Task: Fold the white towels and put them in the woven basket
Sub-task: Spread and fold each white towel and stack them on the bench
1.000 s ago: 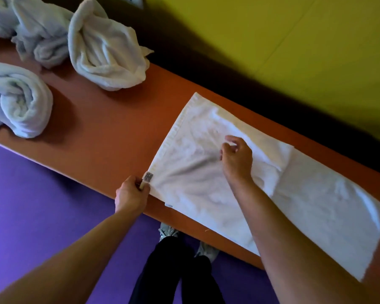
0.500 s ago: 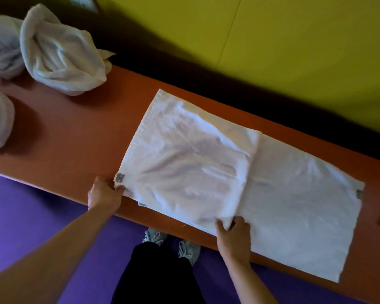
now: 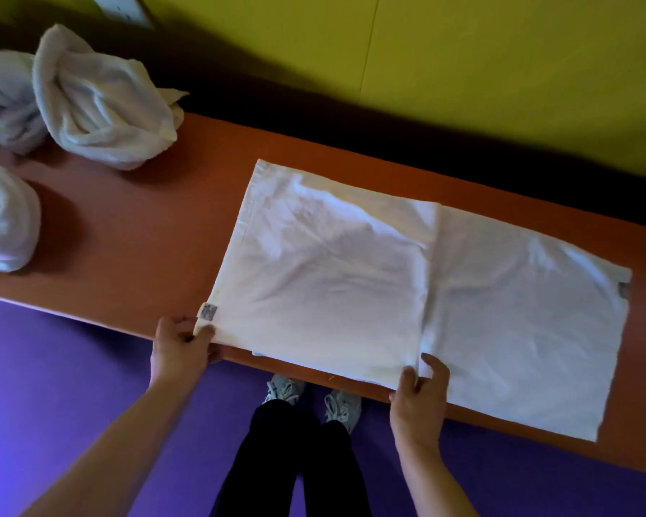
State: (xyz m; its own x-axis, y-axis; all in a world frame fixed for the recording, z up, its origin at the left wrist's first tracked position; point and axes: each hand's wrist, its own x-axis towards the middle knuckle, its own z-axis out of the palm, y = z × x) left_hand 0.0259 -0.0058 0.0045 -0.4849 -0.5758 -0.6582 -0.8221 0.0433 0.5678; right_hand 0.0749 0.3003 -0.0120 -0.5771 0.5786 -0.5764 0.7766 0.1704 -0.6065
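Head view. Orange counter runs from 9 to 4 o'clock, yellow-green wall behind it at 12–2, purple floor below at 6–9. One white towel lies flat on the counter, centre to 3 o'clock, its left part doubled over so the folded edge runs down the middle; near edge overhangs the counter rim slightly. Left hand at 7 o'clock pinches the towel's near left corner, thumb on top. Right hand at 5 o'clock, fingers curled, grips the near end of the folded edge. Small grey label at the left corner, another tag at the far right edge; writing on both too small to read. Three bunched towels at 9–11 o'clock: one at 11, one cut off at the left border, one rolled at 9. All well apart from the flat towel, nothing between. Wall outlet plate at 11, partly cropped. Person's dark trousers and two pale shoes at 6. Woven basket not in view.
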